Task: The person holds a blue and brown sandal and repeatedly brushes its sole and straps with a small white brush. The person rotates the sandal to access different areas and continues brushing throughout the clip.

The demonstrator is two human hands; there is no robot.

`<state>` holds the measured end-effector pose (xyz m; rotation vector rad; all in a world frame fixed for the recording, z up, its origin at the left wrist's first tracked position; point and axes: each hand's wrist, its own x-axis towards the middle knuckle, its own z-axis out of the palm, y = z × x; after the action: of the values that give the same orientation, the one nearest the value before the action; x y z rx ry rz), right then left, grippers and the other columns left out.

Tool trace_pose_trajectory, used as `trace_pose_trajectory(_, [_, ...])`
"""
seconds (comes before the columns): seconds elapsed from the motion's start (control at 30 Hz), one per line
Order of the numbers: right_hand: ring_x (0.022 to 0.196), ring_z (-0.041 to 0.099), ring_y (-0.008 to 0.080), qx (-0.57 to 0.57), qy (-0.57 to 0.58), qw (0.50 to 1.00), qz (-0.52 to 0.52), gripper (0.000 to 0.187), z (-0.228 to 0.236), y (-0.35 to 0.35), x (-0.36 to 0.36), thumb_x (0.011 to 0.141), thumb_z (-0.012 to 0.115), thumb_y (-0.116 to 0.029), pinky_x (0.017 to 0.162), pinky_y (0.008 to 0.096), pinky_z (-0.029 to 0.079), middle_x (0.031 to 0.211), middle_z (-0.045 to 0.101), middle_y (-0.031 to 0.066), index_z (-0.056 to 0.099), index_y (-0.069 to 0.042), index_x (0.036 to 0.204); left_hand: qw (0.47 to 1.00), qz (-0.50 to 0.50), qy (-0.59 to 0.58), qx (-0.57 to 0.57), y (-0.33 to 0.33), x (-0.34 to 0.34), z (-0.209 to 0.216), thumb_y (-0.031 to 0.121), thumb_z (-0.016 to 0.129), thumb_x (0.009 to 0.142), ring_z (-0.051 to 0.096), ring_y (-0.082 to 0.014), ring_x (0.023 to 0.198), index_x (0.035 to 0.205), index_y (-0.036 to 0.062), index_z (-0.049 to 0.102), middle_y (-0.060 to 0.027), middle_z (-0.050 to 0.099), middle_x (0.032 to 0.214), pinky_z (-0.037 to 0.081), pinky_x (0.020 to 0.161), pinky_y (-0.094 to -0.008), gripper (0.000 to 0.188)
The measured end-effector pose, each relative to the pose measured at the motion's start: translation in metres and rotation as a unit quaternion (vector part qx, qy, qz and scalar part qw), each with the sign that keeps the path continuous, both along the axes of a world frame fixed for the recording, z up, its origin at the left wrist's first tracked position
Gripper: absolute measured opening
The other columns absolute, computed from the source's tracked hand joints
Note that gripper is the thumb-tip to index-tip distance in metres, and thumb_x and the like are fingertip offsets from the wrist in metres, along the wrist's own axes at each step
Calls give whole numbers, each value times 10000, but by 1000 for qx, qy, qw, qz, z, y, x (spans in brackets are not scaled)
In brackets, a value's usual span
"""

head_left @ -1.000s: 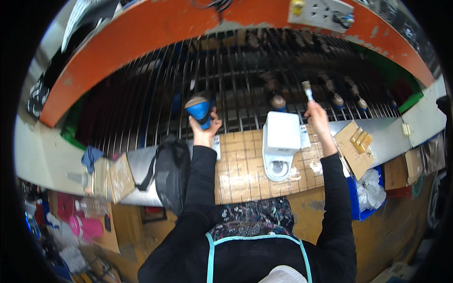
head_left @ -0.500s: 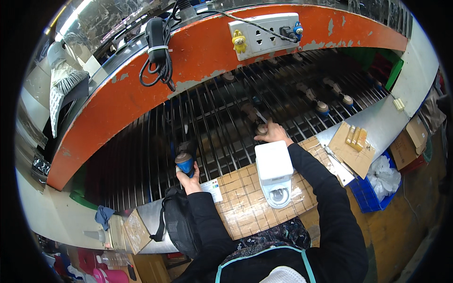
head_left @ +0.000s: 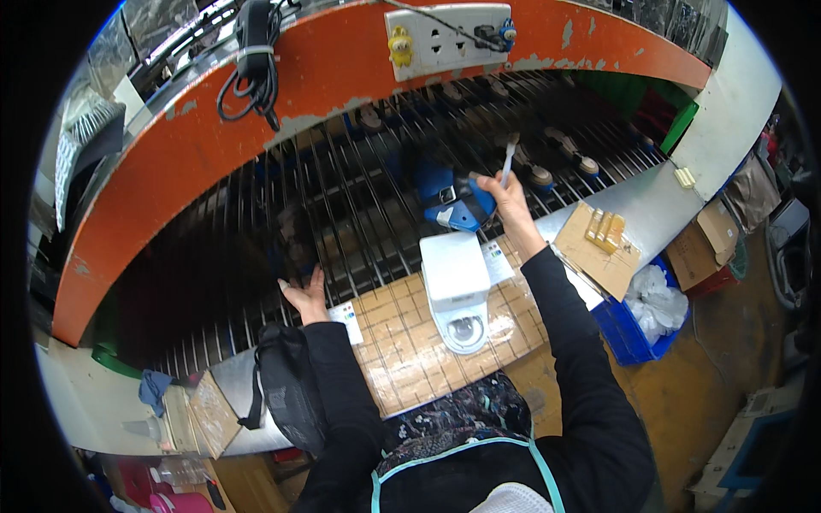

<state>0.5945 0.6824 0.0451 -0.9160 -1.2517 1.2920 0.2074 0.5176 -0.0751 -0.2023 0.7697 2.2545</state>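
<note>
Taking the squat white dispenser point(head_left: 455, 278) as the middle of the clock, the two hands are well apart. The right hand point(head_left: 511, 205), at one o'clock, has its fingers bent round a slim brush point(head_left: 509, 161) with a pale handle, bristles pointing away from the person, and it also grips the near edge of a blue shoe last point(head_left: 466, 211). That last sits at twelve o'clock, just beyond the dispenser, over a rack of metal rods point(head_left: 368, 248); it carries a dark strap with a square silver buckle and a small pale label. The left hand point(head_left: 306, 297), at nine o'clock, has its fingers spread, with a dark shoe point(head_left: 293, 235) in shadow just past them; whether they touch it cannot be made out. Two more shoes on lasts point(head_left: 585, 164) lie on the rods between one and two o'clock. The dispenser stands on a taped cardboard sheet point(head_left: 385, 350). At eight o'clock slumps a black bag point(head_left: 291, 389); between two and three, amber blocks point(head_left: 605, 231) rest on a cardboard piece point(head_left: 611, 269), with a blue crate point(head_left: 623, 335) of white plastic bags point(head_left: 657, 301) below, between three and four.
</note>
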Motion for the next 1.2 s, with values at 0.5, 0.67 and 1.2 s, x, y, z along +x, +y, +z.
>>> trace_pose_trajectory(0.5, [851,621,200,115,-40,977,177,275,1,-220,75,944,625,-294,736,329,486,956,658,116,443,-91,902,873,-434,121,185,-163,239,93,146,962,452,451,-333,1304,1346,32,436,-267,474,1371,393,1092,-451,1043])
trace_pose_trajectory(0.67, [679,526,219,183,-463,867,-8,174,-24,-236,88,929,609,-255,716,368,333,763,541,57,623,-89,879,871,-325,315,193,-188,208,102,208,973,468,465,-353,1288,1324,43,423,-310,466,1355,399,1079,-468,1031])
trace_pose_trajectory(1.2, [702,557,203,366,-592,714,-76,94,-31,-221,62,825,706,-240,767,410,292,721,574,24,694,-147,818,864,142,466,131,-231,145,117,370,885,627,371,-263,1362,1451,98,367,-84,386,1483,238,1163,-468,1010])
